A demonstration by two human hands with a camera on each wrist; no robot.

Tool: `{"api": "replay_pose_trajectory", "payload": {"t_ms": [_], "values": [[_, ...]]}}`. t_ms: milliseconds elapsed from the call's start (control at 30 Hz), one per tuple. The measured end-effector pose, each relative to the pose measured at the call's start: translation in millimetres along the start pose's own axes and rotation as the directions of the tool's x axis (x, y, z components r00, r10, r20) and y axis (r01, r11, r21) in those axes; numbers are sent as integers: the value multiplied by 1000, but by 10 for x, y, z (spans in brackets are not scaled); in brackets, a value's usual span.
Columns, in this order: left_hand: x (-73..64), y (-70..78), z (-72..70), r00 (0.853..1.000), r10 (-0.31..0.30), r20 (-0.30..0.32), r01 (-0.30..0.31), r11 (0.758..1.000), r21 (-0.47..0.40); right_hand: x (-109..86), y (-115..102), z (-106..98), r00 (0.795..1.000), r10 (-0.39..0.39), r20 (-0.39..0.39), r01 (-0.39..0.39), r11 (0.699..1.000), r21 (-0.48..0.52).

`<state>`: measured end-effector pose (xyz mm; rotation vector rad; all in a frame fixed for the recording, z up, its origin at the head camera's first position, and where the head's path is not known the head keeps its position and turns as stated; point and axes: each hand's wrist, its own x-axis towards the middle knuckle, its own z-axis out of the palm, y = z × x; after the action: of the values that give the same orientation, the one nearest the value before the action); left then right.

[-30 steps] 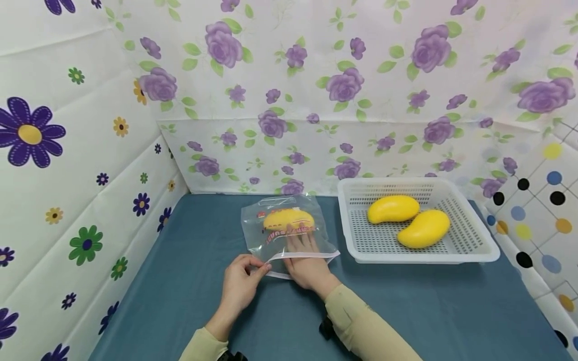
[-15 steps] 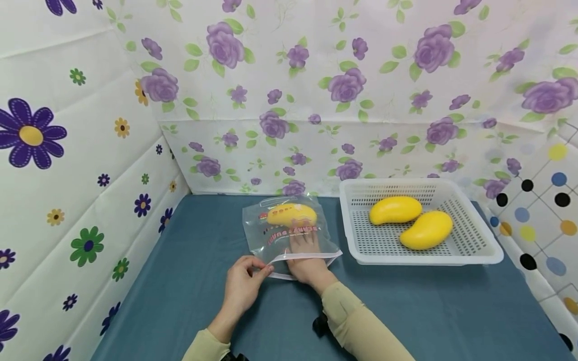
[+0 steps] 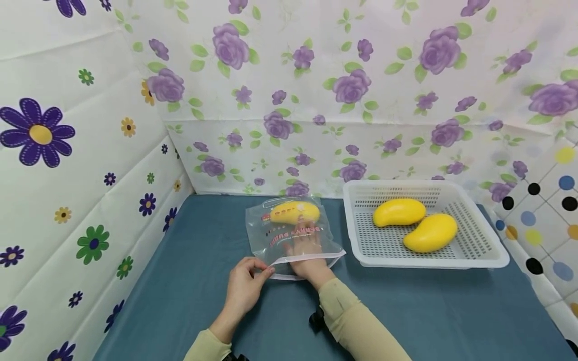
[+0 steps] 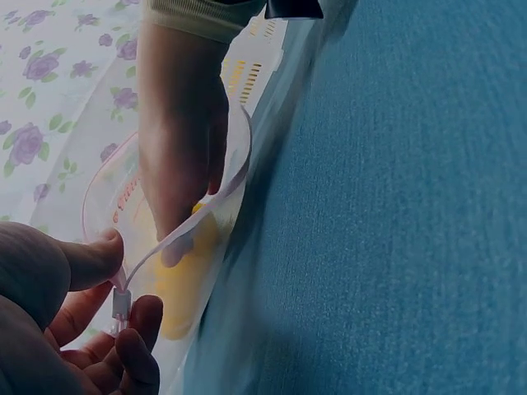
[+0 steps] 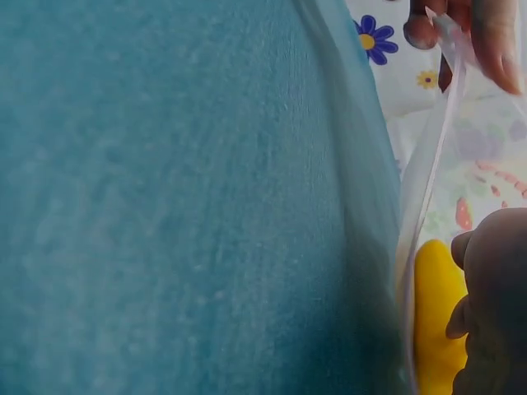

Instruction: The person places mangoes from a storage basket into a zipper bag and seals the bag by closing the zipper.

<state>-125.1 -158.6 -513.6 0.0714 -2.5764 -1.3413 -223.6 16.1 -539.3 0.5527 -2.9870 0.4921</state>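
A clear zip bag (image 3: 266,240) with red and pink print lies on the blue cloth, its white-edged mouth toward me. Inside, near the far end, is a yellow mango (image 3: 295,212). My left hand (image 3: 246,283) pinches the left corner of the bag's mouth, by the small zip slider (image 4: 122,303) seen in the left wrist view. Through the mouth reaches my right hand (image 3: 309,258), in the bag past the wrist edge of the palm. Its fingers extend toward the near side of the mango; print and plastic partly hide the fingertips. In the right wrist view they lie close against the mango (image 5: 436,321).
To the right stands a white perforated basket (image 3: 429,263) holding two more mangoes, one behind (image 3: 399,211) and one in front (image 3: 431,233). A floral sheet (image 3: 316,105) hangs behind the table, with another patterned sheet (image 3: 90,200) along the left.
The mango has shifted slightly away from me, deeper into the bag, with my right hand's fingers behind it. My left hand keeps its pinch on the corner. The head view has turned slightly left.
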Motion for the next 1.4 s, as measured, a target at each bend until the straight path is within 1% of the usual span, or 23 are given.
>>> {"api": "replay_pose_trajectory", "payload": {"t_ms": [33, 100, 233, 400, 433, 533, 633, 733, 867, 1033, 1167, 1233, 1400], "values": [[-3, -5, 1, 1000, 0, 1, 0, 1000, 2, 17, 3, 0, 1000, 19, 18, -19, 1000, 9], [0, -17, 1, 1000, -4, 0, 4, 1000, 5, 42, 5, -11, 999, 39, 27, -40, 999, 27], [-6, -45, -7, 1000, -4, -2, 4, 1000, 12, 93, 22, 13, 997, 52, 50, -53, 998, 30], [-15, -83, -20, 1000, -4, -5, 4, 1000, 24, 158, 37, 58, 999, 16, 28, -17, 999, 29], [-14, -88, -19, 1000, -6, -5, 6, 1000, 26, 168, 40, 54, 1000, 5, 11, -5, 1000, 27], [-16, -94, -16, 1000, -4, -8, 4, 1000, 27, 176, 42, 18, 1000, -23, -7, 23, 1000, -14], [-19, -92, -13, 1000, -3, -10, 4, 1000, 21, 162, 38, -28, 1000, -30, 1, 30, 999, -42], [-21, -88, -15, 1000, -2, -13, 2, 1000, 14, 147, 40, -46, 999, -24, 25, 24, 999, -25], [-20, -82, -28, 1000, -15, -27, 15, 1000, -5, 134, 27, -26, 999, -42, 15, 43, 998, -35], [-26, -56, -11, 998, -17, -52, 16, 1000, -27, 54, -2, -20, 997, -74, 18, 75, 995, -67], [-14, -53, 12, 998, -31, -50, 30, 999, -27, -57, -35, -60, 995, -98, 17, 98, 994, -45], [-9, -57, 18, 998, -29, -49, 28, 999, -24, -123, -51, -86, 995, -97, 36, 98, 995, -21], [-2, -59, 10, 997, -12, -74, 9, 999, -32, -296, -83, -154, 991, -86, 98, 76, 992, 99]]}}
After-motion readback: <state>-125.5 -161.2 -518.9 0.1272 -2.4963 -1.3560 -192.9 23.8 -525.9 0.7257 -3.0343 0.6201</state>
